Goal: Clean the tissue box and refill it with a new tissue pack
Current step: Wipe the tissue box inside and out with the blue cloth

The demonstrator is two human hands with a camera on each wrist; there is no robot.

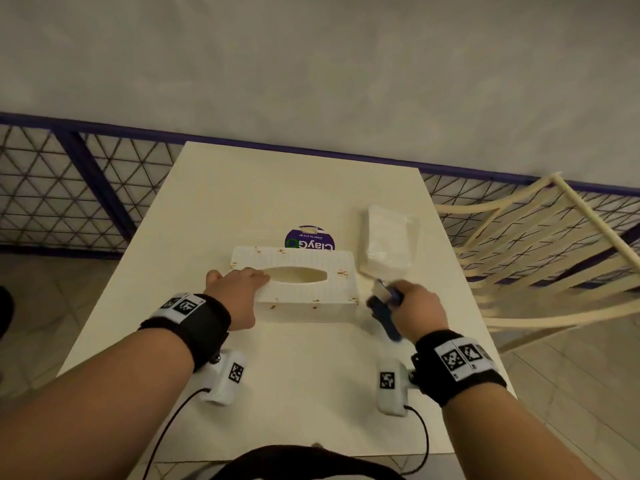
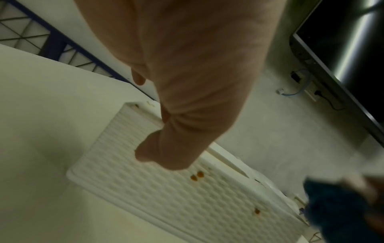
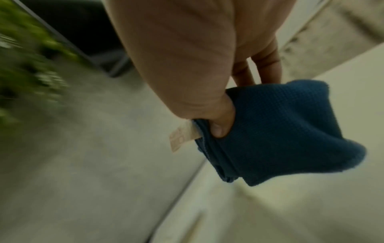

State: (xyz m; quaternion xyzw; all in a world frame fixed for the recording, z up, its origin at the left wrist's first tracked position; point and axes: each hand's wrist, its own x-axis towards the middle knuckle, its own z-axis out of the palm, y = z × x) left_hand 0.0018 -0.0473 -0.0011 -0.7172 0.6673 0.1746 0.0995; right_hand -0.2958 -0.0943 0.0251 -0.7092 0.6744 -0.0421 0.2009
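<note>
A white textured tissue box [image 1: 304, 289] with brown stains and an oval slot lies in the middle of the table [image 1: 294, 393]. My left hand [image 1: 239, 280] rests flat on the box's left end, thumb down its near side [image 2: 158, 154]. The stains show on the box's side [image 2: 197, 176] in the left wrist view. My right hand [image 1: 412, 303] grips a bunched blue cloth [image 1: 384, 313] just right of the box, above the table; a white tag sticks out of the cloth [image 3: 280, 131]. A clear-wrapped tissue pack [image 1: 389, 242] lies at the right, behind that hand.
A round purple-labelled canister [image 1: 310, 239] stands behind the box. A cream slatted chair [image 1: 540, 258] is right of the table. A blue mesh fence [image 1: 79, 188] runs along the wall behind. The table's near half holds nothing but the wrist cameras' cables.
</note>
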